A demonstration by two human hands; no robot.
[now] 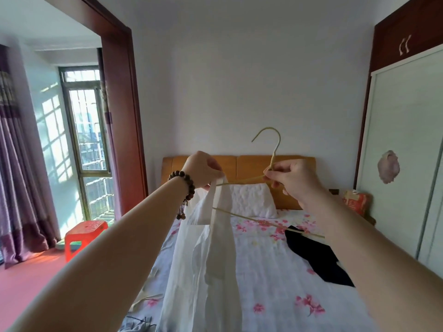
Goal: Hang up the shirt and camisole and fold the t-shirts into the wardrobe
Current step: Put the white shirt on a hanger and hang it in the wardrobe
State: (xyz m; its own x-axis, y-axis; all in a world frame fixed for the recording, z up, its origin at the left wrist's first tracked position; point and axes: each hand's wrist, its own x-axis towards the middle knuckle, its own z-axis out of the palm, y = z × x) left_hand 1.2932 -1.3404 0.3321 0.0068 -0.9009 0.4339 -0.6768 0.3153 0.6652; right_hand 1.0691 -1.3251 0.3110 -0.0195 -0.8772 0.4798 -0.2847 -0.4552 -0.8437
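A red stool (84, 233) stands far left by the window. The left hand (203, 168) pinches one strap of the white camisole (215, 259) between thumb and fingertips, at the left tip of the hanger (276, 149). The camisole hangs from that end over the bed (275, 295). The right hand (294, 180) grips the hanger at the base of its hook, fingers curled round the wire. Further right a dark garment (316, 257) lies on the bed, and the wardrobe (402, 140) stands shut at the far right.

Risk: only the left strap seems to be on the wire. If the pinch loosens or the hanger tips left, the strap may slide off and the camisole drop onto the bed. Its full weight on one side could also twist the hanger in the right hand.

Count: one stool, one camisole, one hanger, one dark garment, one wardrobe, two hands.
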